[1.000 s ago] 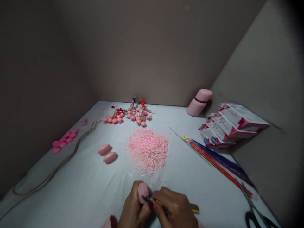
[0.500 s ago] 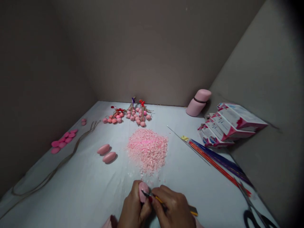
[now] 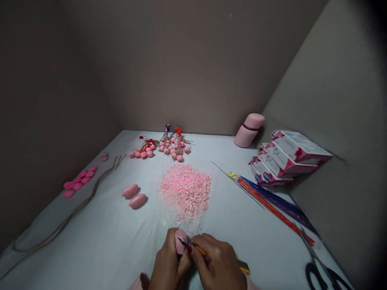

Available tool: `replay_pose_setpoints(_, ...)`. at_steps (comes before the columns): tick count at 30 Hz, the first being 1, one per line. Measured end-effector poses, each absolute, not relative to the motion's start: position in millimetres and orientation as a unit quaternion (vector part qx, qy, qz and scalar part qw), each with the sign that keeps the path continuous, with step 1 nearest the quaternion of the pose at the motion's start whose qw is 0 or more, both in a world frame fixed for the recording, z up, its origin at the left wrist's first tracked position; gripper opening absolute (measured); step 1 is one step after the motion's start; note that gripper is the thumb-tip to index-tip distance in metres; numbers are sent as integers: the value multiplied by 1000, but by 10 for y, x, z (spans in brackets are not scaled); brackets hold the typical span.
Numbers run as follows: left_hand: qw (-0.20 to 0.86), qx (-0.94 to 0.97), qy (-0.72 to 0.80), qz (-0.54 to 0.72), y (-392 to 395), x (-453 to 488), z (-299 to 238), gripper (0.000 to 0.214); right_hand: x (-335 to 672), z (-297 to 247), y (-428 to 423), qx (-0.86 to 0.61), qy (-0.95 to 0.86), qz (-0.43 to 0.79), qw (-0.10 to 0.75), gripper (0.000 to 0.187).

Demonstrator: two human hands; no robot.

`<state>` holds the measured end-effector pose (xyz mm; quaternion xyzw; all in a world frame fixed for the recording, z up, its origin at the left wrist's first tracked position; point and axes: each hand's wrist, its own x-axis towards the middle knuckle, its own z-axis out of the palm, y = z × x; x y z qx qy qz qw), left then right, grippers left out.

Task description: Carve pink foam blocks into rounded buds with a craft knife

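Note:
My left hand [image 3: 167, 257] is wrapped around a pink oval piece of soap [image 3: 180, 244], holding it upright near the front of the table. In a pinch grip, my right hand [image 3: 216, 259] has a craft knife with a yellow and black handle [image 3: 243, 266]. The knife's metal blade [image 3: 183, 241] lies against the face of the soap. Just beyond my hands spreads a heap of pink soap shavings [image 3: 186, 191]. Two smooth pink oval soaps [image 3: 137, 201] rest left of the heap.
Bundles of small pink balls [image 3: 178, 151] lie at the back. Bright pink ovals [image 3: 78, 186] and twine [image 3: 90, 197] are at left. On the right are a pink bottle [image 3: 248, 131], stacked boxes [image 3: 292, 155], red and blue strips [image 3: 272, 213], a thin metal rod [image 3: 222, 171] and scissors [image 3: 316, 262].
The whole view has shifted slightly. Both hands keep their holds, and the knife blade has moved slightly on the soap's face.

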<state>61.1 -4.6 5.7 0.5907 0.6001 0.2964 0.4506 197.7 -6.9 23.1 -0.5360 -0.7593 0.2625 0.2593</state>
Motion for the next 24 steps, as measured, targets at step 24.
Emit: replay_pose_setpoints(24,510,571,512,390,-63,555,18,24,2012,166,-93,-510,-762,287,278,25)
